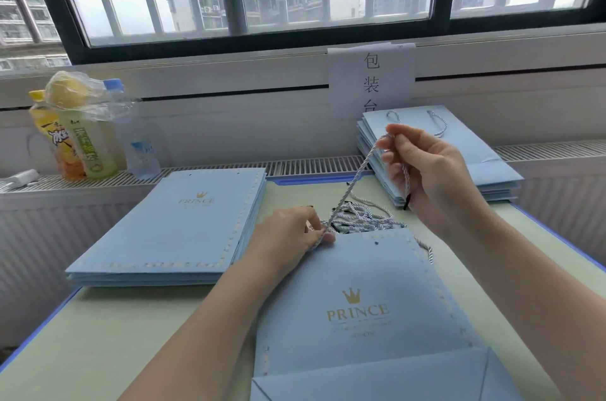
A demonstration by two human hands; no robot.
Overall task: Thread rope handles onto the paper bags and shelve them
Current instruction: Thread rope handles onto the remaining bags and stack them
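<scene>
A flat light-blue paper bag (360, 312) with a gold crown logo lies on the table in front of me. My left hand (288, 236) pinches a white-and-blue rope (352, 182) at the bag's top left corner. My right hand (426, 171) holds the same rope's upper part raised above the table, and the rope's black-tipped end hangs below the palm. A loose pile of ropes (364, 218) lies just beyond the bag's top edge. One punched hole (376, 242) shows near the bag's top edge.
A stack of handle-less blue bags (170, 230) lies at the left. A stack of bags with rope handles (465, 151) sits at the right on the sill's edge. Drink bottles (85, 131) stand at the far left by the window. A paper sign (372, 79) hangs on the wall.
</scene>
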